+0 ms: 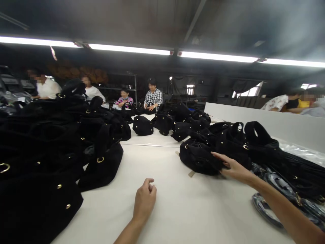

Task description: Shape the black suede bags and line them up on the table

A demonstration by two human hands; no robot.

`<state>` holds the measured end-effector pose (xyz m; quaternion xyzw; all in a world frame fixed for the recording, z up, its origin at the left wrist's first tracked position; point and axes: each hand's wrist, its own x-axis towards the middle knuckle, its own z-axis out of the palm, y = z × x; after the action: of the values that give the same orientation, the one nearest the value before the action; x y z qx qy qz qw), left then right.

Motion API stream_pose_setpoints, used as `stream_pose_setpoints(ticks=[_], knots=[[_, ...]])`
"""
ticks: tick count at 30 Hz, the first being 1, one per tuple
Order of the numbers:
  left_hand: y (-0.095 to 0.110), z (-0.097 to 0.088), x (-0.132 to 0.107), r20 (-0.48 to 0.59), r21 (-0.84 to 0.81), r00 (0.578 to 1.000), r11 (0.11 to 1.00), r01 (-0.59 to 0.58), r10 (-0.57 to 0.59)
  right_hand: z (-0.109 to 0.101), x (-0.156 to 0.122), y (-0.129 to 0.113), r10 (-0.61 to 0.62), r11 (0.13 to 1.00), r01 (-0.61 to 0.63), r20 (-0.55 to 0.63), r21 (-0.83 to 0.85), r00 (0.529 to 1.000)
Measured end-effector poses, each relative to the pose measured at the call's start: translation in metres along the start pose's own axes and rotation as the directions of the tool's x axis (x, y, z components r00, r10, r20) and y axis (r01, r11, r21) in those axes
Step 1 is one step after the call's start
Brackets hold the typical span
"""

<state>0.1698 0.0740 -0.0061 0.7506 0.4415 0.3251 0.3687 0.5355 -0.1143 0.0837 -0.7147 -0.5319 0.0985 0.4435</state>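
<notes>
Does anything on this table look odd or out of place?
Nothing looks spilled. A small tan strip stands out against the white table, beside the black bag that the right hand touches.

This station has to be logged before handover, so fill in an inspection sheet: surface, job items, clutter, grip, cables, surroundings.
Surface: white tabletop, with a seam running across it.
Job items: black fabric bag with gold-coloured hardware, lying slumped on the tabletop.
Clutter: heap of black bags on the left; more black bags at right; plastic-wrapped loops at lower right.
Grip: left hand loosely curled, nothing visible in it; right hand at the fabric bag's right side, how firmly cannot be told.
Cables: nothing seen.
Surroundings: strip lights overhead; white partition at right; person in a checked shirt beyond, with others at both sides.
</notes>
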Motion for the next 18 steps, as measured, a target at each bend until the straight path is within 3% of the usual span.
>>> stream_pose_setpoints(ticks=[2,4,6,8,10,14,18], knots=[[0.005,0.000,0.000,0.045,0.080,0.999,0.997,-0.004,0.001,-0.008,0.010,-0.035,-0.048,0.996,0.046,0.026,0.083,0.998],[0.008,0.000,0.001,0.088,0.107,0.996,0.994,0.014,-0.023,-0.005,0.034,-0.070,-0.106,0.991,0.108,-0.024,0.074,0.994],[0.009,-0.001,0.003,0.114,0.101,0.993,0.994,0.031,-0.043,0.010,0.072,-0.098,-0.138,0.986,0.131,-0.055,-0.105,0.989],[0.007,-0.001,0.004,0.124,0.093,0.991,0.995,0.039,-0.051,0.036,0.121,-0.112,-0.107,0.928,0.090,-0.027,-0.363,0.994],[0.005,-0.001,0.005,0.125,0.085,0.991,0.996,0.038,-0.048,0.068,0.175,-0.116,-0.044,0.864,0.034,-0.008,-0.503,0.999],[0.001,0.000,0.005,0.110,0.012,0.992,0.998,0.056,-0.057,0.129,0.263,-0.101,0.119,0.786,-0.146,-0.084,-0.601,0.989],[0.001,0.000,0.006,0.129,-0.039,0.986,0.993,0.108,-0.102,0.166,0.295,-0.074,0.294,0.707,-0.370,-0.226,-0.603,0.929]])
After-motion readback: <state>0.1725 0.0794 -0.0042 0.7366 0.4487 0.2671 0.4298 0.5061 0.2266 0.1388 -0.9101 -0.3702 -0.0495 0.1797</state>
